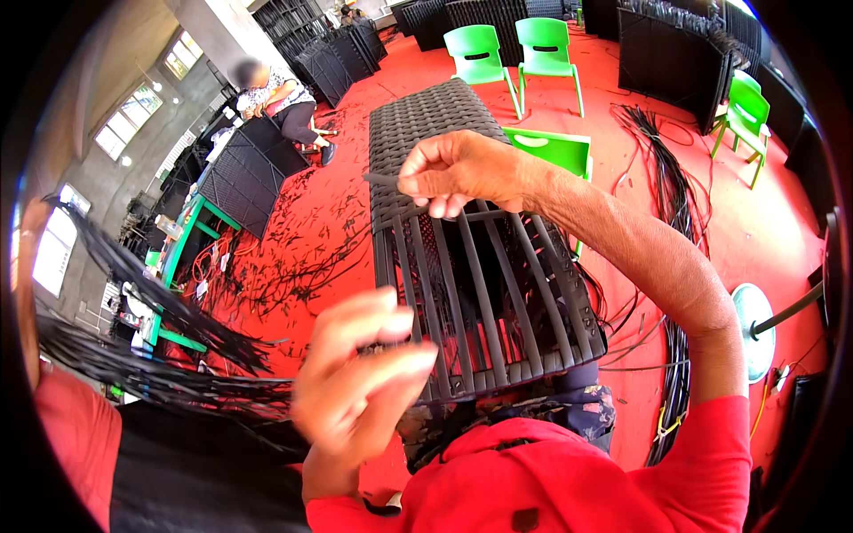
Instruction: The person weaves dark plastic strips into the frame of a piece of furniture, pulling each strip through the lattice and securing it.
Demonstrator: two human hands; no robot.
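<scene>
In front of me stands a black wicker furniture piece (431, 120), its far part covered in tight basket weave. Its near part shows bare lengthwise strands (497, 333) with gaps between them. Over the edge of the weave, my right hand (462, 169) is closed in a pinch on a dark flat weaving strip (382, 179), whose short end sticks out to the left. My left hand (355, 377) hangs above the near left corner, blurred by motion. Its thumb and fingers are curved but apart, and nothing shows between them.
Bundles of black strips lie at the left (178, 373) and along the floor at right (675, 195). Green chairs (546, 55) stand beyond the piece. A person (283, 98) sits at far left beside black panels (244, 182). A fan (751, 329) is at right; scraps litter the red floor.
</scene>
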